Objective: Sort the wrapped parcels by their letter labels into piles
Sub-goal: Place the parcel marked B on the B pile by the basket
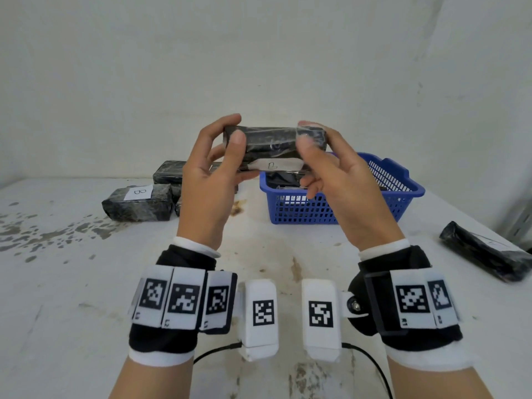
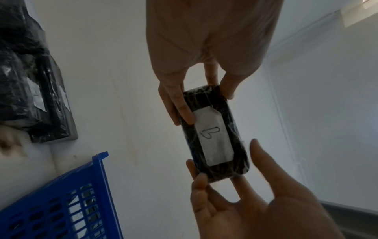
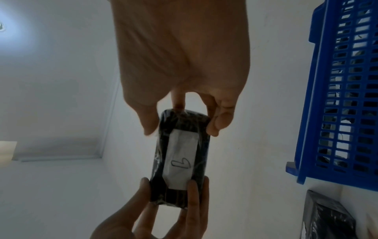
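I hold a black wrapped parcel (image 1: 273, 142) up in the air between both hands, above the table. My left hand (image 1: 233, 130) grips its left end with thumb in front and fingers behind. My right hand (image 1: 306, 135) grips the right end the same way. A white label (image 1: 275, 164) on the parcel's underside carries a handwritten letter that looks like a P. In the left wrist view the parcel (image 2: 214, 134) and its label (image 2: 214, 137) face the camera, and the right wrist view shows the same parcel (image 3: 181, 161).
A blue mesh basket (image 1: 403, 194) with dark parcels inside stands at the back right. A parcel labelled B (image 1: 138, 203) lies at the back left, with another parcel (image 1: 168, 172) behind it. One more black parcel (image 1: 486, 254) lies at the right edge of the stained white table (image 1: 86, 283).
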Available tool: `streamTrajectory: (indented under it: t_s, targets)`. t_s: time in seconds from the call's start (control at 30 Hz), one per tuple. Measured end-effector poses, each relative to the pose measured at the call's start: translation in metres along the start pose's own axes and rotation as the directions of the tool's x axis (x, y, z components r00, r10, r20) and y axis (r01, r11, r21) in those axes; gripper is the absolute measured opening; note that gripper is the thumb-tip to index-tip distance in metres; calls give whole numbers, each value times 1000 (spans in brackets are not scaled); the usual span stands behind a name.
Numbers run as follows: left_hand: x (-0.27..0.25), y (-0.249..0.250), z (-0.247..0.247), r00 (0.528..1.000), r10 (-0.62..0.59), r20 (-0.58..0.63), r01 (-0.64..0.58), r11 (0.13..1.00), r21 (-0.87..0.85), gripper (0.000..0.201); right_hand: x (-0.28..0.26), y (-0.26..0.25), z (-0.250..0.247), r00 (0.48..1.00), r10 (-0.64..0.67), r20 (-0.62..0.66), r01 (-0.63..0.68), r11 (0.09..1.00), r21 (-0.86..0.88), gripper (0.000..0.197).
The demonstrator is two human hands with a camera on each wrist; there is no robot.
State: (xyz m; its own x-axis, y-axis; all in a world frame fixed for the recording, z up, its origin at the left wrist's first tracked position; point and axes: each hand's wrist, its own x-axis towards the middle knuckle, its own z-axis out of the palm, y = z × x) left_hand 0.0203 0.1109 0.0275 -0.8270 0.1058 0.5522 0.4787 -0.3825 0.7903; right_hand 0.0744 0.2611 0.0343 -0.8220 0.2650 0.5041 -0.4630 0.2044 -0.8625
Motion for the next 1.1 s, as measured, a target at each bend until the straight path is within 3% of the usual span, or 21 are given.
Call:
streamTrajectory:
  t_s: [0.2, 0.47, 0.73, 0.9, 1.03, 1.1]
  targets:
    - [0, -1, 1, 1000, -13, -7, 13, 1000, -12, 21, 2, 2, 1, 999, 20, -33, -18, 997, 74, 26]
    - [-3, 0, 3, 1000, 9, 26, -11, 996, 88, 18, -1, 1, 2, 997, -9, -80, 9, 1000, -6, 14]
    - [-6, -1, 5, 999, 16, 41, -23, 984, 179, 39, -4, -2, 3, 997, -66, -49, 67, 998, 7, 12]
    - [-4, -1, 2, 998, -48, 36, 42, 986, 163, 64, -4, 1, 5, 997, -65, -49, 63, 997, -36, 25]
    - [-5, -1, -1, 999, -39, 23, 33, 974, 224, 53, -3, 3, 5, 997, -32, -72, 30, 999, -31, 46]
    - [-6, -1, 1, 998, -50, 34, 41, 976, 213, 60, -2, 3, 4, 997, -8, -81, 8, 1000, 7, 64]
